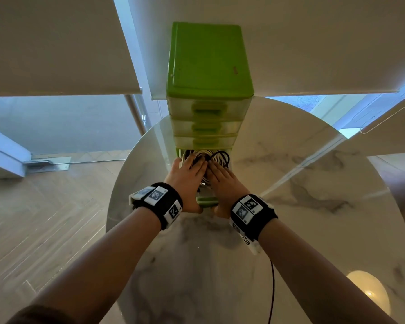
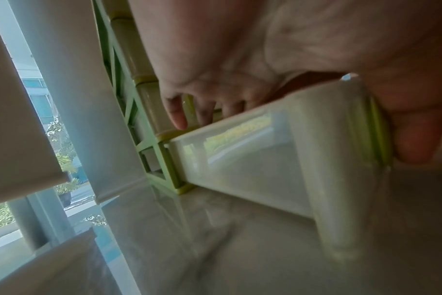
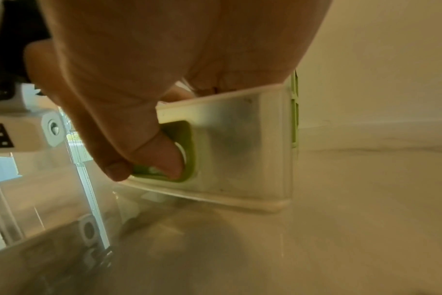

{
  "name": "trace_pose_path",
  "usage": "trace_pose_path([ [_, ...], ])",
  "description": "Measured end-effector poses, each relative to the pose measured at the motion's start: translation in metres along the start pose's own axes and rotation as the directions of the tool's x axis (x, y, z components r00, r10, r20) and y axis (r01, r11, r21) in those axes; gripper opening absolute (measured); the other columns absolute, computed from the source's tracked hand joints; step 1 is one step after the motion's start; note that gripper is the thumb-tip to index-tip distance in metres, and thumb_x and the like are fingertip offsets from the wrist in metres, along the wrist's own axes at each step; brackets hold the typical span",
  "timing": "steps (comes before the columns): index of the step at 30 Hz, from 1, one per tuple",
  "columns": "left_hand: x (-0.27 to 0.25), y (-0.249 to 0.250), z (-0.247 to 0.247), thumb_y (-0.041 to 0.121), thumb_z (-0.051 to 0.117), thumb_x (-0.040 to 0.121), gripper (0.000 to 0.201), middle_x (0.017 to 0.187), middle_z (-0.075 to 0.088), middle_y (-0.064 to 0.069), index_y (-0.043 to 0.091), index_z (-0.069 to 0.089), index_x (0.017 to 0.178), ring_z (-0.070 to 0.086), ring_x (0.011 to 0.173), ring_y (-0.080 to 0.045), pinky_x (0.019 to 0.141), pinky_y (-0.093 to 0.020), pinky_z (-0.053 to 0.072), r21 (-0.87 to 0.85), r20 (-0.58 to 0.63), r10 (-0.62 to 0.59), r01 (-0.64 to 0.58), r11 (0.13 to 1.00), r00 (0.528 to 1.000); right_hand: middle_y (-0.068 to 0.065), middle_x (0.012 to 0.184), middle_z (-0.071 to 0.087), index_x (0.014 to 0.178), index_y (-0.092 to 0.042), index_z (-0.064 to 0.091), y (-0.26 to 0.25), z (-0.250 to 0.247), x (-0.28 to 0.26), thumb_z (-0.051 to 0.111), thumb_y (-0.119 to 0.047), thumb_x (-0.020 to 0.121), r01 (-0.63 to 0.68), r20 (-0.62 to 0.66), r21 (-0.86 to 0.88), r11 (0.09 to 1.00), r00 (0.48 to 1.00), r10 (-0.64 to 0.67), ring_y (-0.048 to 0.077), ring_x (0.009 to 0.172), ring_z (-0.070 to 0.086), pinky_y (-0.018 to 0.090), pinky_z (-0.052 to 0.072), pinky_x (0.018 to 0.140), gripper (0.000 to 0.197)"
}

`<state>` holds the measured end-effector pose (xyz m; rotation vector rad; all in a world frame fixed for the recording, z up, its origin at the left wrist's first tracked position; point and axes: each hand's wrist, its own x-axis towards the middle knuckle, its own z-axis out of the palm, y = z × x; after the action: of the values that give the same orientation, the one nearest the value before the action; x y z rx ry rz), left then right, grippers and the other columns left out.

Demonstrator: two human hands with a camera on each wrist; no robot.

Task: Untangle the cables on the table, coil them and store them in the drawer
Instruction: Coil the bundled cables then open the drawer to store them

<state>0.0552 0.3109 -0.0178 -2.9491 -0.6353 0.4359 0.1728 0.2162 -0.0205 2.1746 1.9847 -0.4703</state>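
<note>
A green drawer unit (image 1: pixel 208 59) stands on the round marble table (image 1: pixel 290 183). Its bottom drawer (image 1: pixel 207 200) is pulled out toward me, and a bundle of white and black cables (image 1: pixel 216 157) lies in it. My left hand (image 1: pixel 188 169) and right hand (image 1: pixel 222 176) lie side by side on the cables, fingers straight. The left wrist view shows the drawer's translucent side wall (image 2: pixel 253 169), the left hand (image 2: pixel 215 59) stretched over it and the thumb (image 2: pixel 416 143) on the front. In the right wrist view my right thumb (image 3: pixel 162 155) sits in the green handle recess (image 3: pixel 188 139).
The upper drawers (image 1: pixel 207 108) are shut. A thin dark red wire (image 1: pixel 272 288) runs across the table below my right wrist. The table edge curves close on the left, with wooden floor (image 1: pixel 45 218) beyond. Window blinds (image 1: pixel 56 43) hang behind the unit.
</note>
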Motion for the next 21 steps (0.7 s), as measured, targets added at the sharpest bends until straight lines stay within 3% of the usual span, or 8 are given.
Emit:
trace_pose_path([
  [3,0.007,0.001,-0.006,0.076,0.057,0.053,0.12,0.152,0.026,-0.005,0.011,0.021,0.147,0.015,0.142,-0.025,0.115,-0.057,0.003,0.03,0.012,0.031,-0.031,0.999,0.999,0.015,0.155,-0.012,0.148,-0.007,-0.003,0.001,-0.004,-0.006,0.065,-0.04,0.073,-0.047,-0.044,0.028,0.998,0.998,0.048,0.029,0.144,-0.01,0.043,-0.004,0.116,0.106],
  [7,0.01,0.001,-0.007,0.073,0.061,0.052,0.118,0.149,0.033,-0.005,0.011,0.025,0.145,0.022,0.141,-0.024,0.115,-0.056,0.004,-0.019,0.024,0.039,-0.038,0.999,0.999,0.018,0.153,-0.018,0.144,0.0,-0.012,0.004,-0.005,-0.009,0.063,-0.042,0.073,-0.114,-0.048,0.02,0.993,0.992,0.115,0.032,0.144,-0.011,0.046,-0.001,0.118,0.111],
  [10,0.008,0.001,-0.007,0.073,0.059,0.055,0.116,0.149,0.032,-0.006,0.009,0.025,0.145,0.022,0.14,-0.023,0.116,-0.056,0.002,-0.048,0.016,0.036,-0.035,0.998,0.999,0.018,0.155,-0.012,0.144,0.0,-0.012,0.007,-0.005,-0.002,0.059,-0.067,0.066,-0.119,-0.013,-0.108,0.987,0.993,0.118,0.032,0.144,-0.007,0.054,-0.011,0.112,0.125],
  [13,0.006,0.001,-0.003,0.075,0.051,0.059,0.118,0.154,0.022,-0.009,0.006,0.017,0.148,0.013,0.144,-0.025,0.115,-0.057,-0.002,-0.027,0.03,0.019,-0.018,0.999,0.999,0.015,0.156,-0.007,0.145,-0.005,-0.011,0.011,-0.004,0.006,0.049,-0.083,0.059,-0.127,-0.01,-0.18,0.975,0.992,0.127,0.028,0.145,-0.006,0.061,-0.019,0.105,0.131],
  [16,0.002,0.004,-0.002,0.08,0.034,0.062,0.115,0.155,0.019,-0.013,0.005,0.017,0.148,0.011,0.144,-0.029,0.115,-0.057,0.003,-0.068,0.005,0.0,0.001,0.998,1.0,0.01,0.157,-0.006,0.146,-0.01,-0.01,0.014,-0.001,0.006,0.045,-0.085,0.058,-0.149,-0.02,-0.158,0.976,0.989,0.148,0.024,0.145,-0.003,0.063,-0.014,0.107,0.128],
  [18,-0.003,0.006,-0.006,0.074,0.047,0.062,0.108,0.149,0.031,-0.016,0.006,0.031,0.144,0.023,0.139,-0.033,0.114,-0.056,0.016,-0.123,-0.12,0.053,-0.068,0.99,0.991,0.009,0.157,-0.004,0.147,-0.013,-0.007,0.014,-0.002,0.005,0.048,-0.082,0.061,-0.139,-0.029,-0.144,0.98,0.99,0.137,0.023,0.145,-0.001,0.062,-0.007,0.109,0.123],
  [19,-0.005,0.008,-0.011,0.067,0.054,0.062,0.101,0.144,0.038,-0.016,0.006,0.038,0.141,0.031,0.134,-0.034,0.111,-0.055,0.024,-0.14,-0.24,0.092,-0.128,0.982,0.966,0.008,0.157,-0.001,0.147,-0.014,-0.004,0.014,-0.003,0.005,0.051,-0.078,0.062,-0.136,-0.036,-0.126,0.983,0.991,0.132,0.022,0.145,0.001,0.061,-0.005,0.11,0.119],
  [21,-0.007,0.009,-0.028,0.053,0.058,0.065,0.083,0.137,0.042,-0.016,0.009,0.046,0.135,0.036,0.127,-0.035,0.106,-0.054,0.032,-0.165,-0.494,0.101,-0.206,0.964,0.864,0.007,0.157,0.003,0.147,-0.018,0.0,0.012,-0.002,0.005,0.055,-0.071,0.062,-0.148,-0.054,-0.103,0.984,0.988,0.143,0.022,0.144,0.004,0.06,0.0,0.111,0.114],
])
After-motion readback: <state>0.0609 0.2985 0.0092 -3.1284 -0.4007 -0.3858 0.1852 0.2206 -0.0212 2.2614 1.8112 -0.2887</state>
